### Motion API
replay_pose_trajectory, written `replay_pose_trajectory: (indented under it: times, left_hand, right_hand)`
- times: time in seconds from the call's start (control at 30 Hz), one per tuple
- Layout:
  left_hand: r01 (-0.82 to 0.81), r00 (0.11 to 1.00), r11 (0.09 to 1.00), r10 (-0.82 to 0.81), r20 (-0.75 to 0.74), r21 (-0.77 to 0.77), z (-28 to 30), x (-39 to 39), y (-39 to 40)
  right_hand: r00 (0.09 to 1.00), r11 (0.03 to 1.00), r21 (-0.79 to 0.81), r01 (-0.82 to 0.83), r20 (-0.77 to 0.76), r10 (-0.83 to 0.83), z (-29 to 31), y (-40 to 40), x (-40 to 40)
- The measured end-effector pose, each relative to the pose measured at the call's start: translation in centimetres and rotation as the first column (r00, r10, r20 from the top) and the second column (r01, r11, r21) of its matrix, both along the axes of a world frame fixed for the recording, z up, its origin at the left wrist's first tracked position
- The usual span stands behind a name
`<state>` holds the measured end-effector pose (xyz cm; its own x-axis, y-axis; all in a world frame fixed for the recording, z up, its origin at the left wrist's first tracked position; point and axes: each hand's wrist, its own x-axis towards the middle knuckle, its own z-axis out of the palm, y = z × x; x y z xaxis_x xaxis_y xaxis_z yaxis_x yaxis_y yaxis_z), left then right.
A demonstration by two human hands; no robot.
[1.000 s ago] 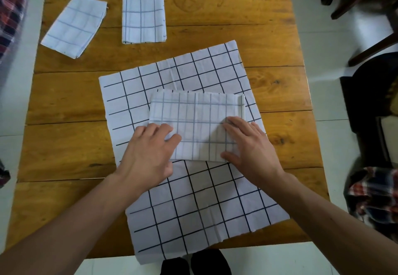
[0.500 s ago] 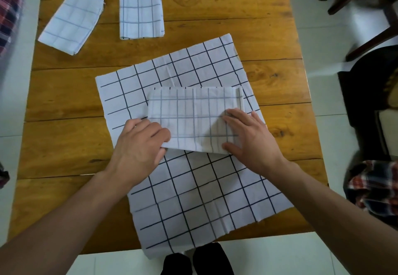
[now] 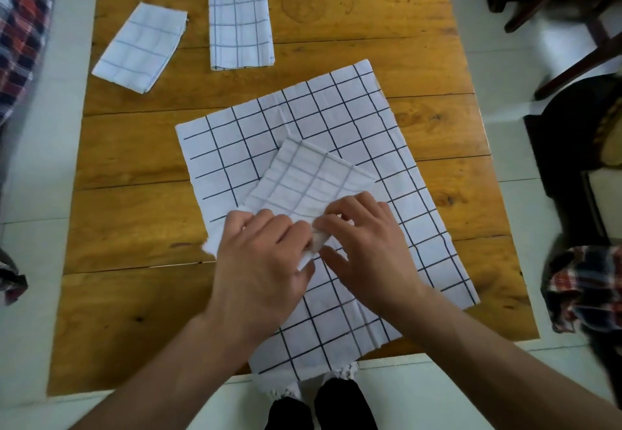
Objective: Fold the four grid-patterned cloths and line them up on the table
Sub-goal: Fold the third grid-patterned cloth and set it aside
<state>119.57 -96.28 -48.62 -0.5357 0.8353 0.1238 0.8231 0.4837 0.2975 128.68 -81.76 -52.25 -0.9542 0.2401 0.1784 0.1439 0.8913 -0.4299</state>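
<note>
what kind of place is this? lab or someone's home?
Most likely a home room, not a lab: a worn plank wooden table on a pale tiled floor, dark wooden chair legs at the far right, and plaid fabric lying at the left edge.

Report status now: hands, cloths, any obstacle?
Left hand and right hand gripping third folded cloth. It lies on unfolded cloth. Two folded cloths placed. No obstacle.
</note>
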Motion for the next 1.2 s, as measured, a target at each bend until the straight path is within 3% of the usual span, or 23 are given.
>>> replay_pose_trajectory:
  times: [0.13, 0.3, 0.43, 0.6, 0.83, 1.03, 1.2]
  left_hand:
    - [0.047, 0.997, 0.996, -0.052, 0.064, 0.075, -1.1, 1.0, -1.2]
    - [0.037, 0.964, 0.995, -0.010, 0.266, -0.095, -4.5, 0.4, -4.6]
    - [0.064, 0.975, 0.994, -0.044, 0.219, -0.087, -6.8, 0.3, -6.3]
    - [0.130, 0.979, 0.985, -0.146, 0.144, 0.116, -6.9, 1.3, -7.3]
    - [0.193, 0.954, 0.963, -0.229, 0.193, 0.188, -7.3, 1.8, -7.8]
    - [0.226, 0.893, 0.963, -0.265, 0.363, 0.149, -8.3, 0.6, -8.5]
    - [0.211, 0.910, 0.977, -0.207, 0.360, 0.027, -8.8, -0.5, -8.9]
  right_hand:
    - [1.000, 0.999, -0.031, 0.018, -0.018, -0.018, -1.5, -0.8, 0.8]
    - [0.999, 0.995, -0.102, -0.023, -0.039, 0.019, -2.8, 0.0, 3.0]
    - [0.998, 0.994, -0.105, -0.026, -0.053, 0.020, -3.7, 0.6, 4.9]
    - [1.000, 0.999, -0.040, 0.023, -0.018, -0.024, -4.4, 1.0, 6.7]
    - [0.994, 0.998, 0.032, 0.057, 0.094, -0.060, -4.7, 1.1, 7.2]
    - [0.994, 0.995, -0.007, 0.097, 0.054, -0.096, -5.9, 0.9, 7.3]
    - [0.991, 0.992, -0.027, 0.126, 0.043, -0.125, -6.1, 0.9, 7.4]
